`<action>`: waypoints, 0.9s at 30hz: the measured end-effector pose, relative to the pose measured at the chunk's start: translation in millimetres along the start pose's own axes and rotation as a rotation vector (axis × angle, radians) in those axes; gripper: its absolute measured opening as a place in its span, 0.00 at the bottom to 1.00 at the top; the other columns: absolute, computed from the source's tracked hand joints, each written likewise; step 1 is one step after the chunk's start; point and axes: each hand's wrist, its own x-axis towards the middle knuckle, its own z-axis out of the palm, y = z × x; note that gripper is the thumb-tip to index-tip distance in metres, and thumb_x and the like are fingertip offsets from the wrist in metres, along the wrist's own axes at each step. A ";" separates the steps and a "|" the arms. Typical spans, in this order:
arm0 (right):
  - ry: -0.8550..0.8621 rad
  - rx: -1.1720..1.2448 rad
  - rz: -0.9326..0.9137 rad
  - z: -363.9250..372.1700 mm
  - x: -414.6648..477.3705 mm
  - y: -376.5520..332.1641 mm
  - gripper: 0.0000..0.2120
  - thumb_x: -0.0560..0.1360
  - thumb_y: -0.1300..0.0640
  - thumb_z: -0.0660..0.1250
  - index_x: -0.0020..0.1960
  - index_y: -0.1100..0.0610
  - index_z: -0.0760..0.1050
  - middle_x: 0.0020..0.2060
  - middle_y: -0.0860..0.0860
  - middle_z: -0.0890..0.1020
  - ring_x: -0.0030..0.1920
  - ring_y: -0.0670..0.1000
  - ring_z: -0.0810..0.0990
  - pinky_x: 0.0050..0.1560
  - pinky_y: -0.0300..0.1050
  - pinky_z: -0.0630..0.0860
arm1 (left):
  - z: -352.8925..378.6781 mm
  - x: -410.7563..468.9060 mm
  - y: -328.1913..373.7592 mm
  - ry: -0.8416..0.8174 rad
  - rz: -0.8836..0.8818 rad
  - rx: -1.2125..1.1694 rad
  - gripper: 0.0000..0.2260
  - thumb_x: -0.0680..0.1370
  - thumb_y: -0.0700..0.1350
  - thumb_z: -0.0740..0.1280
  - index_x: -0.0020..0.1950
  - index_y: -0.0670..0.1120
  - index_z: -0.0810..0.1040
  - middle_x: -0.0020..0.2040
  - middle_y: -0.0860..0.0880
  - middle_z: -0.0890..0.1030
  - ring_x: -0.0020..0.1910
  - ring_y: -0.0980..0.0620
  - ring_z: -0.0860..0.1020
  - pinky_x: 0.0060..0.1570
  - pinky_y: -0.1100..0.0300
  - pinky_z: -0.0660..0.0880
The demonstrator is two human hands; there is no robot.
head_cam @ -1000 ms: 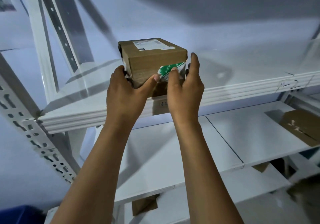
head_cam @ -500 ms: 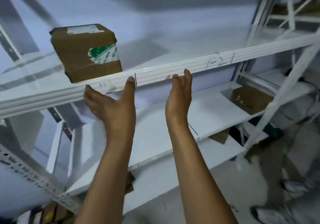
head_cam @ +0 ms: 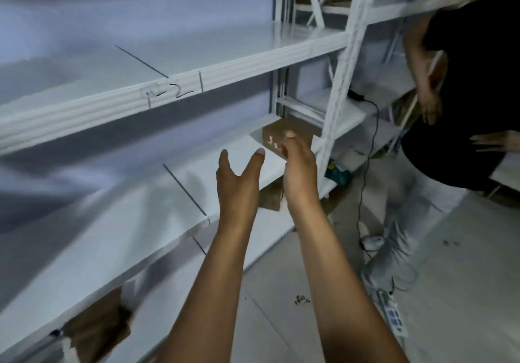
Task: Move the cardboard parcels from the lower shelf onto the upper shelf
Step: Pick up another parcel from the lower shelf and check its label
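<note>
A flat brown cardboard parcel (head_cam: 298,134) with white marks lies at the right end of the lower shelf (head_cam: 126,222). My right hand (head_cam: 299,165) is stretched toward it, fingers apart, its fingertips overlapping the parcel's near edge; contact is unclear. My left hand (head_cam: 237,180) is held out beside it over the lower shelf, open and holding nothing. The upper shelf (head_cam: 239,67), with black pen marks on its front rail, shows no parcel in this view.
Another person (head_cam: 464,87) in a black top stands at the right by the adjoining rack. Brown boxes sit under the lower shelf (head_cam: 271,198) and at bottom left (head_cam: 95,331). A black cable (head_cam: 365,194) and a power strip (head_cam: 392,316) lie on the floor.
Both hands let go of the square parcel on the upper shelf and dropped to lower-shelf height. The view swung right, so that parcel left the frame and the flat parcel came near.
</note>
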 end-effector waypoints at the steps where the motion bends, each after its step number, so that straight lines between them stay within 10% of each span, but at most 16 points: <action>1: 0.029 -0.001 0.009 -17.0 11.3 3.4 0.21 0.83 0.48 0.58 0.72 0.53 0.77 0.71 0.51 0.80 0.71 0.52 0.76 0.74 0.50 0.70 | 19.1 1.2 -5.5 -0.030 -0.018 -0.003 0.42 0.74 0.66 0.71 0.84 0.59 0.57 0.85 0.51 0.61 0.82 0.48 0.65 0.77 0.47 0.66; 8: 0.157 -0.054 0.047 -81.9 95.9 44.7 0.13 0.83 0.51 0.60 0.45 0.43 0.80 0.39 0.32 0.86 0.43 0.30 0.81 0.49 0.38 0.73 | 111.0 45.0 -46.8 -0.125 -0.133 0.037 0.41 0.74 0.67 0.70 0.84 0.58 0.60 0.84 0.52 0.64 0.81 0.47 0.66 0.78 0.43 0.66; 16: 0.110 -0.144 0.140 -73.5 229.0 99.5 0.19 0.80 0.50 0.59 0.39 0.32 0.83 0.37 0.31 0.84 0.38 0.30 0.81 0.47 0.42 0.73 | 183.2 168.4 -84.7 -0.142 -0.243 0.096 0.41 0.75 0.66 0.70 0.84 0.56 0.59 0.85 0.50 0.62 0.82 0.43 0.65 0.78 0.39 0.67; 20: 0.094 -0.211 0.222 -59.6 294.5 123.7 0.13 0.82 0.55 0.60 0.58 0.53 0.82 0.42 0.42 0.82 0.44 0.43 0.81 0.42 0.32 0.75 | 207.3 239.8 -96.0 -0.139 -0.319 0.104 0.44 0.74 0.65 0.72 0.85 0.54 0.58 0.85 0.48 0.61 0.81 0.42 0.66 0.77 0.41 0.68; 27: -0.011 -0.242 0.382 -44.0 368.4 143.2 0.22 0.73 0.44 0.57 0.58 0.55 0.80 0.53 0.52 0.82 0.56 0.54 0.80 0.64 0.49 0.74 | 249.7 314.9 -118.0 -0.176 -0.379 0.190 0.35 0.79 0.56 0.73 0.82 0.47 0.64 0.79 0.43 0.72 0.73 0.39 0.75 0.64 0.49 0.73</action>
